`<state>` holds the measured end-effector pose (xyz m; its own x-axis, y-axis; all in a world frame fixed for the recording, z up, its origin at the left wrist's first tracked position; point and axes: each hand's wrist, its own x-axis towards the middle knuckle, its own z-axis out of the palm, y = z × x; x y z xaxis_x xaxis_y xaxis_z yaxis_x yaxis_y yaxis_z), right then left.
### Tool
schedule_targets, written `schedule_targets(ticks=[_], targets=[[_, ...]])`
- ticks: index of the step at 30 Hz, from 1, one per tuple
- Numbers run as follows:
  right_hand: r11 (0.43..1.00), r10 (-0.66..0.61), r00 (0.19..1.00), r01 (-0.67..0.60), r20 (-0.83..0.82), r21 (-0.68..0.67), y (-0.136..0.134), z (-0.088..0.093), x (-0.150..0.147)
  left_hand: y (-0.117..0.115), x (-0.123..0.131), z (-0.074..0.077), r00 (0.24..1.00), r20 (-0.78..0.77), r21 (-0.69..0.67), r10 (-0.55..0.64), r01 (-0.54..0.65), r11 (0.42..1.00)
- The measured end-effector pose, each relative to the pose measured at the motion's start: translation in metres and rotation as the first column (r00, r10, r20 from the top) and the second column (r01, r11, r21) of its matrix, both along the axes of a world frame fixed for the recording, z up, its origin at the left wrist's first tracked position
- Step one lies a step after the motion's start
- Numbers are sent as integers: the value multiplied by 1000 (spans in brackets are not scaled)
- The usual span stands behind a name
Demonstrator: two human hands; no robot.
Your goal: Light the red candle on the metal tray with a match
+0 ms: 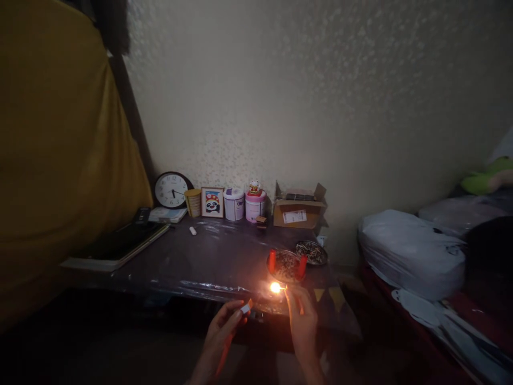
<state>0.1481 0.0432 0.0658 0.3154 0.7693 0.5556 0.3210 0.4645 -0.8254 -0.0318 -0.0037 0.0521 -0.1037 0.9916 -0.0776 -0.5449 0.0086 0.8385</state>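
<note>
My left hand [222,329] pinches a small matchbox [246,307] at the table's front edge. To its right, my right hand [301,315] holds a burning match [281,288] between the fingertips, its bright flame [275,287] pointing left. Just beyond the flame, two red candles stand upright at a round tray [286,264]: one candle [272,261] on the left, the other [302,266] on the right. No flame shows on either candle. A second round dish [311,252] full of small sticks lies behind and to the right.
Along the wall stand a clock [171,190], a panda picture [212,202], tubs [234,205] and an open cardboard box [298,211]. A large book [120,246] lies at the left, beside a yellow curtain [60,133]. White bags [412,251] sit at the right.
</note>
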Motion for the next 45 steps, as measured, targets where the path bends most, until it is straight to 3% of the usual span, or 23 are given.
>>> schedule_targets(ticks=[8, 13, 21, 30, 39, 45], targets=[[993, -98, 995, 97, 10, 69, 9, 7, 9, -5, -14, -16, 1000, -4, -117, 12, -13, 993], [988, -147, 988, 145, 46, 55, 11, 18, 8, -3, -17, -25, 1000, -5, -115, -1, 1, 993], [990, -112, 994, 111, 4, 87, 21, 21, 11, -9, -15, -16, 999, 9, -143, 42, -41, 989], [993, -61, 998, 62, -21, 98, 36, 16, 11, -5, -12, -29, 992, 12, -178, 123, -119, 977], [994, 5, 999, -1, -38, 108, 51, 16, 4, -3, -18, -32, 999, 27, -158, 38, -34, 987], [995, 39, 996, -32, -77, 95, 58, 19, -2, -9, -17, -19, 1000, 9, -155, 10, -9, 988]])
